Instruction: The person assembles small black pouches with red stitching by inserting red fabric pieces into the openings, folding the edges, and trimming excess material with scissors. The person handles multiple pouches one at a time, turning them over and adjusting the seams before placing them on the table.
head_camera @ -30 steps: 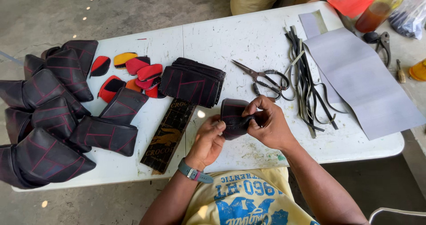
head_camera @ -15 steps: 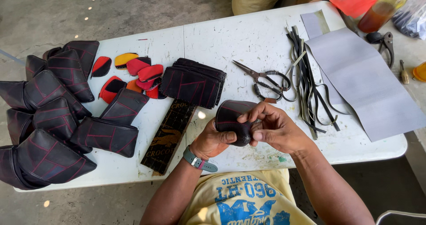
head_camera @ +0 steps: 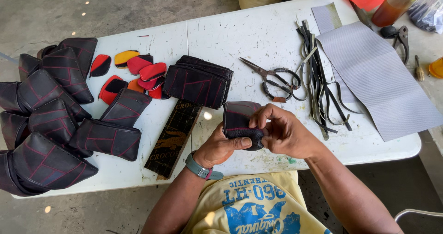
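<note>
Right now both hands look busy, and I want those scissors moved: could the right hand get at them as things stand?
Probably yes. The scissors lie uncovered on the white table, just beyond the right hand, nothing between them. But that hand shares a grip on the black leather piece with the left hand.

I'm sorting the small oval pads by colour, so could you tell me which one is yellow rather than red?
The yellow oval pad lies at the top of the cluster, between the red-and-black pad and the red pads.
</note>
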